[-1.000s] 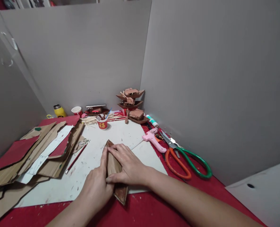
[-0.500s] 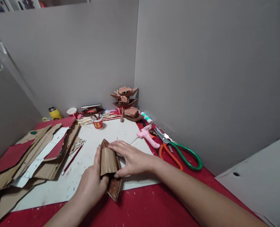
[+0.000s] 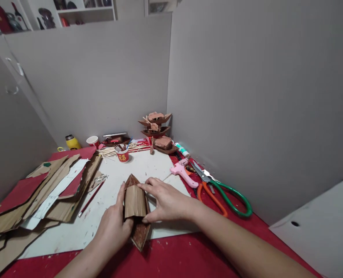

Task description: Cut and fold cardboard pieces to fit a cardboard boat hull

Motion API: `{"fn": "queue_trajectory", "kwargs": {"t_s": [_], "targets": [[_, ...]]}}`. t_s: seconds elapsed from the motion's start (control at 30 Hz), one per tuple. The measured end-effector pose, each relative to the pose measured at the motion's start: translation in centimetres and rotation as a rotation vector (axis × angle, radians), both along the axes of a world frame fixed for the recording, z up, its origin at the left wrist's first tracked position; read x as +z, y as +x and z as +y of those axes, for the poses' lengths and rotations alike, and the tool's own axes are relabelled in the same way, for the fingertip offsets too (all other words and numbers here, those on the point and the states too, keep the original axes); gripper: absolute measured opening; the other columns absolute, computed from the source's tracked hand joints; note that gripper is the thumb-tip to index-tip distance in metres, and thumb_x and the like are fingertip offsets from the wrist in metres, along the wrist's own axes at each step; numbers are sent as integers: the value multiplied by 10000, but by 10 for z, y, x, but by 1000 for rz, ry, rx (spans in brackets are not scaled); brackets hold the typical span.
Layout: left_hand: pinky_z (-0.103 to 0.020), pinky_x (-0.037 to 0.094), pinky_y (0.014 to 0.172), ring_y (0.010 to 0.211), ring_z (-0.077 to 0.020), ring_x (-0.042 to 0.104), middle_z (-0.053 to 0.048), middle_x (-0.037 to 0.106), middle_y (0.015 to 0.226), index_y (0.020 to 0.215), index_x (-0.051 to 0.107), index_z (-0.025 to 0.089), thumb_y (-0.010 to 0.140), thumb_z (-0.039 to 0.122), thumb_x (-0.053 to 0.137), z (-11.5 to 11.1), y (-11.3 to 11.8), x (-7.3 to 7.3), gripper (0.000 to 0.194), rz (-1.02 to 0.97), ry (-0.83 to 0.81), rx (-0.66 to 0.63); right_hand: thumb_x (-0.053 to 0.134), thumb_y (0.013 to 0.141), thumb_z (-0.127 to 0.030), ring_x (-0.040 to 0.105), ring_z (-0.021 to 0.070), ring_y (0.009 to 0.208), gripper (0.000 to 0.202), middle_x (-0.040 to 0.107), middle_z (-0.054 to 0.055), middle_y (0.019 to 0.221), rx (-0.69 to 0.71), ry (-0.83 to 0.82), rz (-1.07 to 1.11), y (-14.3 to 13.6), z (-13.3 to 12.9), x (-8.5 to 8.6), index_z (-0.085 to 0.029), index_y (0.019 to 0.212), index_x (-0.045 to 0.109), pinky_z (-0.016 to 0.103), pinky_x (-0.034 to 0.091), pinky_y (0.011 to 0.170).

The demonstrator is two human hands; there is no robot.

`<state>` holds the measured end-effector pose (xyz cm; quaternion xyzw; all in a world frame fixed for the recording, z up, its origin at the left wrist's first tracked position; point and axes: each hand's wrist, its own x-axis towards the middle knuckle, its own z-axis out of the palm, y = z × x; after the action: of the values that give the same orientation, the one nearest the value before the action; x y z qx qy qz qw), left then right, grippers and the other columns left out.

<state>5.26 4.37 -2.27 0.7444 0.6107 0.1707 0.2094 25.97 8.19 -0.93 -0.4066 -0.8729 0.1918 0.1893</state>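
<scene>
Where both palms pressed flat a second ago, left hand [image 3: 113, 226] and right hand [image 3: 167, 202] now pinch the arched cardboard roof [image 3: 134, 201] over the boat hull [image 3: 140, 233], fingers closed on its edges.

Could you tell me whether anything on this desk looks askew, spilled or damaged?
Mostly the cardboard sheets at the left: torn-edged, heaped crookedly. Thin sticks lie scattered behind the red cup.

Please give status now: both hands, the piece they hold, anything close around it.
Left hand and right hand both pressing folded cardboard cover onto brown model boat. Boat on white board. Red pencil left, pink glue gun right, both apart.
</scene>
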Motion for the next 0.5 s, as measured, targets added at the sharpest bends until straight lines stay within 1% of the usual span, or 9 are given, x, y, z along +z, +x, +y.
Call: {"fn": "queue_trajectory", "kwargs": {"t_s": [0.07, 0.2, 0.4, 0.5], "targets": [[-284, 382, 594, 682, -259, 646, -115, 716, 829, 1502, 43, 104, 716, 120, 459, 1, -1, -3, 890, -12, 8, -4, 797, 578, -504, 536, 294, 1018, 942, 525, 125, 1114, -5, -13, -14, -1, -1, 0, -155, 1383, 452, 417, 464, 909], [-301, 412, 641, 749, -269, 665, -136, 724, 906, 1504, 46, 119, 725, 122, 460, 1, -4, -7, 883, -51, 17, -13, 801, 579, -459, 544, 290, 996, 918, 532, 115, 1089, 6, -34, -18, -3, 0, -1, -146, 1373, 460, 410, 464, 901], [-324, 432, 674, 818, -292, 676, -165, 722, 978, 1506, 75, 127, 737, 144, 465, 0, -3, -3, 862, -25, 17, -11, 789, 592, -419, 546, 290, 1000, 891, 546, 122, 1093, 21, -49, -14, -5, -1, 1, -113, 1361, 461, 409, 456, 909], [-319, 437, 675, 820, -287, 676, -164, 721, 989, 1505, 74, 124, 737, 149, 470, 1, -3, -2, 864, -17, 16, -15, 781, 601, -394, 545, 296, 1022, 891, 546, 135, 1115, 25, -56, -17, -6, -2, 1, -90, 1369, 445, 406, 449, 921]]}}
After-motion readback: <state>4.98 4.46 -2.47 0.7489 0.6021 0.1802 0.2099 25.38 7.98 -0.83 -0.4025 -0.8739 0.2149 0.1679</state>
